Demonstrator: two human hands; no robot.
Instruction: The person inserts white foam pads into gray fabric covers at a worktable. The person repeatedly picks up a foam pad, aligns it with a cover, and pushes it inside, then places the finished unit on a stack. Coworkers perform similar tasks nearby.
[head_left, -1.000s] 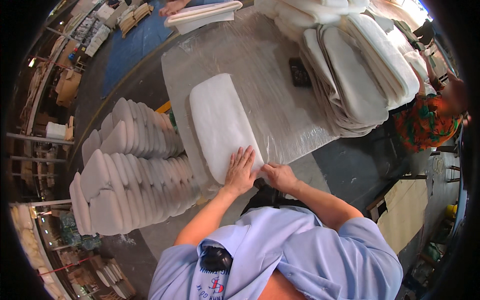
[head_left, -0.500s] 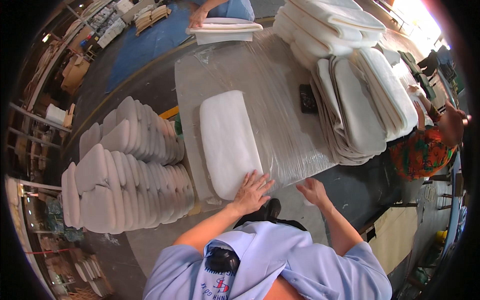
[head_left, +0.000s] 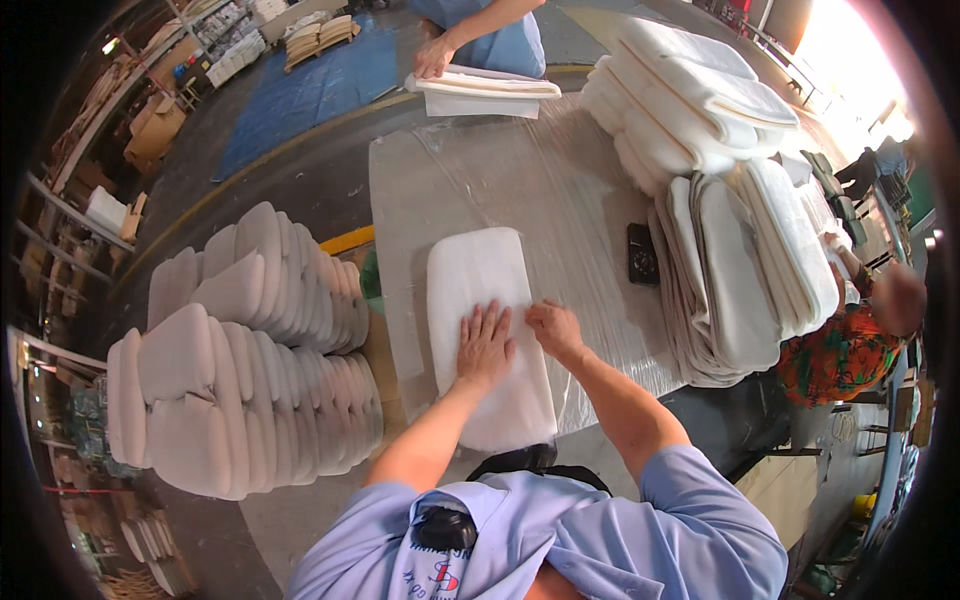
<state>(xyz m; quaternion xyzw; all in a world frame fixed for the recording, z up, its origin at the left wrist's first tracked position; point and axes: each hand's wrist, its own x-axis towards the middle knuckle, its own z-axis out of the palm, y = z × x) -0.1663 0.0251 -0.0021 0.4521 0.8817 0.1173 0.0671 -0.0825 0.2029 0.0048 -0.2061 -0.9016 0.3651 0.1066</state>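
A white, round-cornered foam pad (head_left: 478, 268) lies lengthwise on the plastic-covered table (head_left: 420, 180) in front of me. My left hand (head_left: 486, 348) rests flat on the pad's middle with its fingers stretched out. My right hand (head_left: 553, 328) is closed, its fingers curled in a pinch at the pad's right edge. Whatever those fingers may hold is hidden or too small to make out.
Stacked grey-white pads (head_left: 270, 400) stand at the left. White padding (head_left: 690, 100) and folded grey covers (head_left: 715, 270) are piled at the right, beside a black phone-like object (head_left: 642, 254). Across the table, a co-worker's hands (head_left: 436, 55) press on a white pad (head_left: 490, 85). Another person (head_left: 840, 350) sits far right.
My left hand has moved from the pad's near right corner to its middle. My right hand has come from beyond the table's near edge to the pad's right side. The view has shifted.
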